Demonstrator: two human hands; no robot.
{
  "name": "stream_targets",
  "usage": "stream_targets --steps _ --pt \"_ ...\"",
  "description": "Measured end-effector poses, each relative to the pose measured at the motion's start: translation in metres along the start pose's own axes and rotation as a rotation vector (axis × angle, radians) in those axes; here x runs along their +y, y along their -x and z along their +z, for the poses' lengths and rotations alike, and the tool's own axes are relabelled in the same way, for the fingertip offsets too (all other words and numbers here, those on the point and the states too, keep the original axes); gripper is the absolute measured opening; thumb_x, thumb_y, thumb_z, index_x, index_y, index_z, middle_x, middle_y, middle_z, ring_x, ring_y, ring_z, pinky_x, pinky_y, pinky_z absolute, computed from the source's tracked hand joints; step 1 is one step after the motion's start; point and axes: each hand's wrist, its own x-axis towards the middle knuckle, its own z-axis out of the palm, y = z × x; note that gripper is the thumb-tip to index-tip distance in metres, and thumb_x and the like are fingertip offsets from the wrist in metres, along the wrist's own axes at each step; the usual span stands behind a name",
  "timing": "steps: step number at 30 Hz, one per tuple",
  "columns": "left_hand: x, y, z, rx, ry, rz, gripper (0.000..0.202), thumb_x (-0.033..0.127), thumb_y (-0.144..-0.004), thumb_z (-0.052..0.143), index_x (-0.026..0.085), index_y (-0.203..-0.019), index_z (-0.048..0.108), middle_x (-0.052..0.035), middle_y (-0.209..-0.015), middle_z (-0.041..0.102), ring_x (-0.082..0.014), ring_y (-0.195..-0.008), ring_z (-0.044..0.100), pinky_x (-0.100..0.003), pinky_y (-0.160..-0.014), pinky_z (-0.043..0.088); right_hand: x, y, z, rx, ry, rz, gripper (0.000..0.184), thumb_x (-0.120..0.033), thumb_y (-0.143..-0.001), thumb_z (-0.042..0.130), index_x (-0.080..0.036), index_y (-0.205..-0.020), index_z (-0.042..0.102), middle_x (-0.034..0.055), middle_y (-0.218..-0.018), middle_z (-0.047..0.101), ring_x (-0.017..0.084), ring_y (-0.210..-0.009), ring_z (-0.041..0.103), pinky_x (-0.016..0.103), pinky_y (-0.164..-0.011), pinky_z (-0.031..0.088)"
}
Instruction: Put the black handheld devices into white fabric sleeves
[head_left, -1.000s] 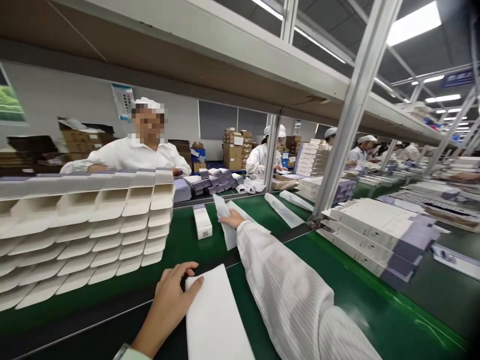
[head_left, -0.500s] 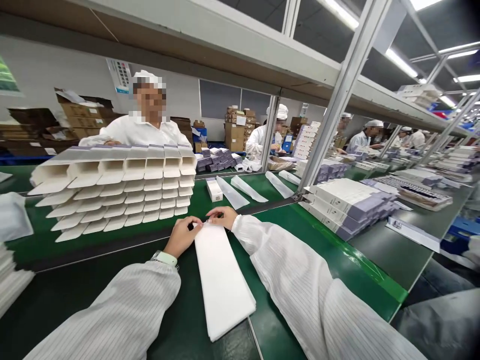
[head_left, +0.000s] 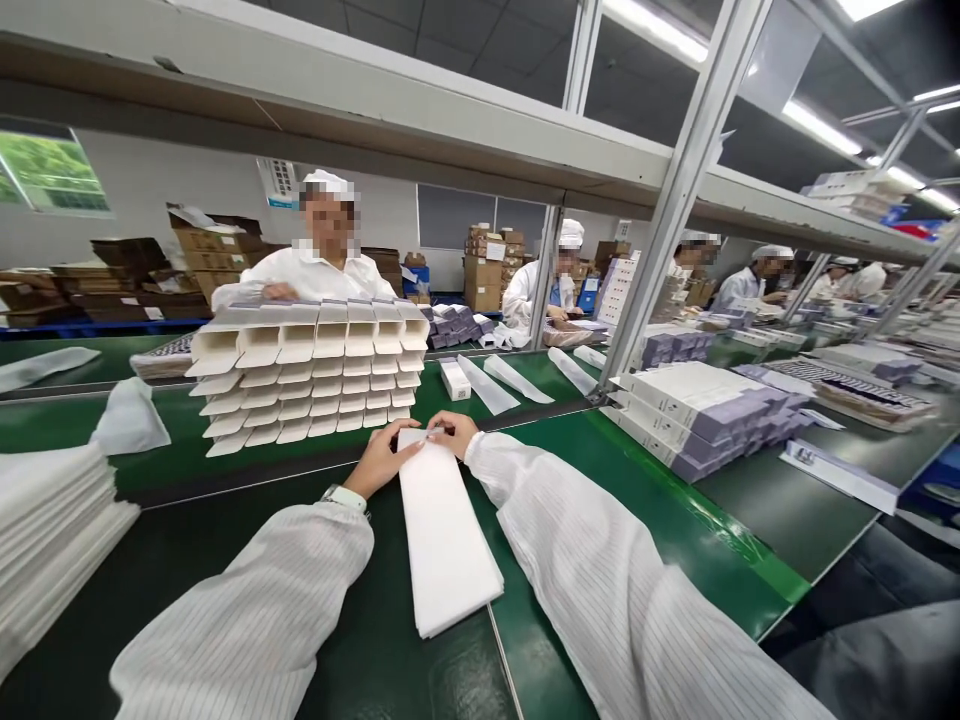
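**Two-Handed Pinch at the Far End!**

Here I am with the white wad (head_left: pixel 450 545), a long layered strip flat on the green worktop (head_left: pixel 577 500), its narrow far end pointing towards the worktop's far edge and its wider end towards me; my left hand (head_left: pixel 384 458) is closed on the far left corner, thumb laid over the top face; my right hand (head_left: pixel 454 435) is bunched at the far right corner, thumb and fingers drawn together on the edge; how many layers sit inside either pinch, I cannot tell!

So the wad runs back from my fingers, its whole length on my side of the grip; with one hand at each corner, that far end is probably being kept square, while the worktop seems to bear the rest.

Beyond my left hand rises the carton stack (head_left: pixel 311 370), open mouths facing me, perhaps so that each is easy to reach; just past my fingers lies a small white box (head_left: pixel 454 380), pale sleeves (head_left: pixel 487 385) fanned beside it, seemingly within easy reach; over towards the worktop's left side sits a thick sheet pile (head_left: pixel 56 540); on the right, purple-and-white boxes (head_left: pixel 694 410) lie in layers, well apart from my hands!
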Motion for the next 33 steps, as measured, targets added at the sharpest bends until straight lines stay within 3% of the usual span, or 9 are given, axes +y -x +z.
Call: stream_targets --steps 4,9,16,22,26,33 --pt "0.000 0.001 -0.001 -0.007 0.015 0.021 0.038 0.041 -0.069 0.050 0.021 -0.102 0.050 -0.0050 -0.104 0.051 -0.0244 -0.099 0.042 -0.036 -0.084 0.034 0.002 -0.002 0.000 0.008 0.018 -0.047 0.017 -0.031 -0.067 0.056 -0.016 -0.074 0.060 -0.0020 -0.061 0.052 0.008 -0.054 0.044 0.019 -0.050 0.034" --pt "0.001 0.002 -0.002 0.003 0.021 0.025 0.039 0.039 -0.069 0.051 0.022 -0.104 0.050 -0.0056 -0.099 0.052 -0.0249 -0.098 0.042 -0.038 -0.084 0.034 -0.003 -0.003 -0.004 0.060 0.063 -0.109 0.014 -0.030 -0.063 0.061 -0.016 -0.068 0.063 0.0038 -0.080 0.052 0.012 -0.070 0.049 0.022 -0.058 0.039" --pt "0.001 -0.002 -0.002 -0.006 0.033 0.029 0.037 0.039 -0.068 0.053 0.026 -0.103 0.050 -0.0042 -0.105 0.048 -0.0258 -0.104 0.034 -0.038 -0.085 0.032 -0.012 0.002 -0.007 0.053 0.106 -0.129 0.012 -0.019 -0.067 0.058 -0.019 -0.078 0.063 0.0008 -0.069 0.052 0.012 -0.066 0.047 0.024 -0.064 0.039" --pt "0.003 -0.017 0.000 -0.080 0.030 0.090 0.023 0.043 -0.069 0.052 0.022 -0.076 0.057 -0.0035 -0.092 0.052 -0.0231 -0.096 0.039 -0.035 -0.085 0.033 -0.005 0.001 -0.005 0.034 0.071 -0.063 0.011 -0.028 -0.069 0.056 -0.017 -0.071 0.058 0.0019 -0.069 0.055 0.012 -0.064 0.050 0.024 -0.061 0.040" --pt "0.000 -0.019 -0.002 -0.155 0.070 0.063 0.027 0.043 -0.071 0.050 0.019 -0.057 0.052 -0.0039 -0.088 0.052 -0.0221 -0.093 0.041 -0.034 -0.082 0.036 -0.004 0.001 -0.007 -0.027 -0.018 -0.089 0.015 -0.031 -0.067 0.059 -0.018 -0.063 0.053 0.0035 -0.075 0.059 0.014 -0.072 0.053 0.026 -0.067 0.041" --pt "-0.010 -0.021 -0.007 -0.223 0.182 0.006 0.031 0.044 -0.071 0.049 0.018 -0.052 0.047 -0.0049 -0.089 0.050 -0.0220 -0.093 0.044 -0.031 -0.079 0.038 -0.002 -0.003 -0.009 -0.150 -0.065 -0.152 0.017 -0.030 -0.061 0.063 -0.017 -0.055 0.055 0.0033 -0.083 0.060 0.014 -0.080 0.054 0.028 -0.079 0.035"
